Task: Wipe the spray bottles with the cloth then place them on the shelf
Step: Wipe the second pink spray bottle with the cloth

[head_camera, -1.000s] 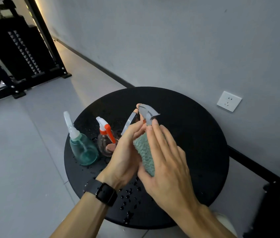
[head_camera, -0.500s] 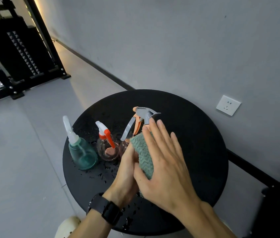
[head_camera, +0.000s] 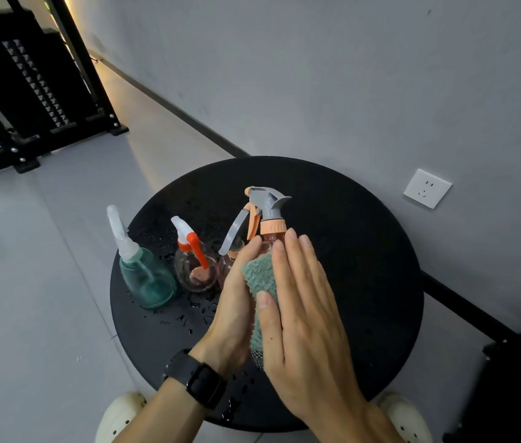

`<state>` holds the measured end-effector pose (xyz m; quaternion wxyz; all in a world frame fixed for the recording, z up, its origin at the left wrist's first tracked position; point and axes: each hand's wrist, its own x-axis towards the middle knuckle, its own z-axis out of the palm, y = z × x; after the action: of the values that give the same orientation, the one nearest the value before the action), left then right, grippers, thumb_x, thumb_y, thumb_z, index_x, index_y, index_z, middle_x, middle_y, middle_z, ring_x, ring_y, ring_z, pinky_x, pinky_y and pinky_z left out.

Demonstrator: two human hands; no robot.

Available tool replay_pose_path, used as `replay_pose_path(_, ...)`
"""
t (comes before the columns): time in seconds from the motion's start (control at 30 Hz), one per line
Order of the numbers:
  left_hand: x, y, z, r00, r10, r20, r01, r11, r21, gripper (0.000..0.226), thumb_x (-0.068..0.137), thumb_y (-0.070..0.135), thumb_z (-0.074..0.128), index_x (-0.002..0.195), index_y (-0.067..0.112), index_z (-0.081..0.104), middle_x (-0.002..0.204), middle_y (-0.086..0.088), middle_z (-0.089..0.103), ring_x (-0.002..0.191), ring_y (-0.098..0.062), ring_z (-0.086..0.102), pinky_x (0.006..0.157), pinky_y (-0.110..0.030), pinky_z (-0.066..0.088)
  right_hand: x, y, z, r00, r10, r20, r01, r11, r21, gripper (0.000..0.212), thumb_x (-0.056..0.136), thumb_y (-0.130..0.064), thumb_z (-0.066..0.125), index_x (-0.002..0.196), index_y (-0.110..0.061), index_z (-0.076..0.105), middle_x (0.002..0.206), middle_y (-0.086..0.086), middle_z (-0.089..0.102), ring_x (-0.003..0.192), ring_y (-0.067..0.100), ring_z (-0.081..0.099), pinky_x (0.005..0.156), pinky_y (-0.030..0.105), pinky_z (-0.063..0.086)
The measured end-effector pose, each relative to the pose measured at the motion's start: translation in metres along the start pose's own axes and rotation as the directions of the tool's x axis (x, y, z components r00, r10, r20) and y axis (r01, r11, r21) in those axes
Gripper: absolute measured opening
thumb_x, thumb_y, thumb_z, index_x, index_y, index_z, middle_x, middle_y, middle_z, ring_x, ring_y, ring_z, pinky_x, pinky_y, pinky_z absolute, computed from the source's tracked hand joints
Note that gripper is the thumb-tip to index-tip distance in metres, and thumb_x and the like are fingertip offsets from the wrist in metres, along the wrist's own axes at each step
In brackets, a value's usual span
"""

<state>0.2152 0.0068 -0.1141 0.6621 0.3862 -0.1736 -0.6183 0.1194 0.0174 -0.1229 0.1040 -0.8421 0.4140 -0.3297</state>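
Note:
On a round black table (head_camera: 348,251) my left hand (head_camera: 233,314) grips a pink spray bottle (head_camera: 270,215) with a grey trigger head and an orange collar. My right hand (head_camera: 307,321) presses a green cloth (head_camera: 259,276) against the bottle's body with straight fingers, the thumb lying on the cloth. The bottle's body is mostly hidden between hands and cloth. To the left stand a clear bottle with a white and orange trigger (head_camera: 195,270) and a teal bottle with a white nozzle (head_camera: 149,279).
Water drops (head_camera: 189,318) lie on the table near the standing bottles. A black shelf rack (head_camera: 29,91) stands on the floor at the far left. The grey wall with a white socket (head_camera: 427,188) runs behind the table. A dark object (head_camera: 515,378) sits at the lower right.
My right hand and the cloth have slid down the bottle, so the orange collar and trigger head now stand free above my fingertips. My left hand keeps its hold.

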Motion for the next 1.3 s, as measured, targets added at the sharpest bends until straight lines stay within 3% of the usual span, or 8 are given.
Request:
replay_pose_path(0.13,0.000,-0.007,-0.002,1.000,0.004,0.008,-0.005,0.994,0.114,0.039,0.091,0.041,0.051,0.066,0.023,0.076,0.067,0.001,0.067,0.062,-0.010,0.065,0.060,-0.022,0.054,0.001,0.005,-0.003,1.000,0.022,0.012,-0.022,1.000,0.006,0.054,0.103,-0.033,0.022,0.153,-0.012,0.019,0.162,0.000,0.014,0.149,0.011,0.005,0.118,0.037,0.021)
replay_pose_path(0.3,-0.009,-0.016,0.002,0.999,-0.031,0.044,0.018,0.959,0.282,0.040,0.094,0.045,0.045,0.106,0.023,0.076,0.108,-0.009,0.075,0.101,-0.019,0.072,0.081,-0.028,0.057,0.010,0.020,-0.018,0.987,0.092,0.135,-0.111,0.984,0.137,0.056,0.099,-0.046,0.011,0.151,-0.027,-0.001,0.159,-0.019,-0.009,0.144,-0.006,-0.013,0.120,0.023,0.003)
replay_pose_path(0.6,-0.007,-0.018,0.007,0.993,-0.008,0.120,-0.032,0.946,0.322,0.042,0.095,0.042,0.045,0.108,0.014,0.074,0.101,-0.007,0.072,0.094,-0.014,0.071,0.079,-0.023,0.058,0.009,0.030,-0.020,0.988,0.071,0.136,-0.095,0.979,0.180,0.055,0.101,-0.045,0.015,0.151,-0.025,0.004,0.159,-0.018,-0.003,0.145,-0.004,-0.008,0.115,0.011,-0.003)
replay_pose_path(0.83,-0.002,-0.020,0.003,0.993,-0.050,0.104,0.024,0.970,0.241,0.043,0.101,0.044,0.041,0.109,0.019,0.074,0.103,-0.010,0.070,0.095,-0.020,0.068,0.082,-0.030,0.058,-0.001,0.028,-0.016,0.997,0.042,0.067,-0.052,0.987,0.150,0.057,0.103,-0.042,0.021,0.153,-0.016,0.011,0.162,-0.005,0.010,0.149,0.007,0.001,0.119,0.026,0.010)
replay_pose_path(0.93,-0.003,-0.023,0.002,0.995,-0.042,0.095,0.014,0.959,0.283,0.039,0.096,0.043,0.046,0.103,0.016,0.073,0.099,-0.011,0.069,0.093,-0.022,0.067,0.081,-0.033,0.057,0.001,0.030,-0.018,0.992,0.066,0.104,-0.083,0.984,0.161,0.067,0.099,-0.050,0.026,0.155,-0.016,0.012,0.163,-0.005,0.009,0.148,0.003,-0.002,0.119,0.021,0.007)
replay_pose_path(1.03,-0.004,-0.024,0.002,0.998,-0.024,0.066,0.000,0.942,0.336,0.044,0.091,0.045,0.053,0.112,0.008,0.066,0.108,-0.017,0.064,0.100,-0.028,0.064,0.086,-0.041,0.055,0.003,0.032,-0.019,0.987,0.080,0.138,-0.102,0.981,0.166,0.071,0.097,-0.052,0.031,0.155,-0.017,0.011,0.163,-0.007,0.006,0.147,0.000,-0.006,0.117,0.014,0.001)
replay_pose_path(1.2,-0.008,-0.031,0.000,0.993,-0.026,0.117,-0.024,0.913,0.408,0.031,0.098,0.040,0.046,0.111,0.027,0.071,0.121,-0.006,0.071,0.106,-0.013,0.070,0.080,-0.022,0.057,0.006,0.037,-0.022,0.987,0.102,0.125,-0.126,0.971,0.201,0.066,0.097,-0.050,0.027,0.153,-0.021,0.007,0.162,-0.011,0.002,0.146,-0.003,-0.007,0.115,0.010,-0.001)
replay_pose_path(1.3,-0.011,-0.030,0.002,0.979,-0.081,0.187,-0.009,0.899,0.439,0.037,0.106,0.034,0.031,0.123,0.026,0.063,0.113,0.009,0.074,0.104,0.000,0.068,0.077,-0.012,0.053,0.008,0.041,-0.023,0.993,0.087,0.083,-0.103,0.974,0.201,0.060,0.100,-0.044,0.028,0.151,-0.026,0.002,0.161,-0.014,0.001,0.147,0.000,-0.005,0.116,0.012,0.000)
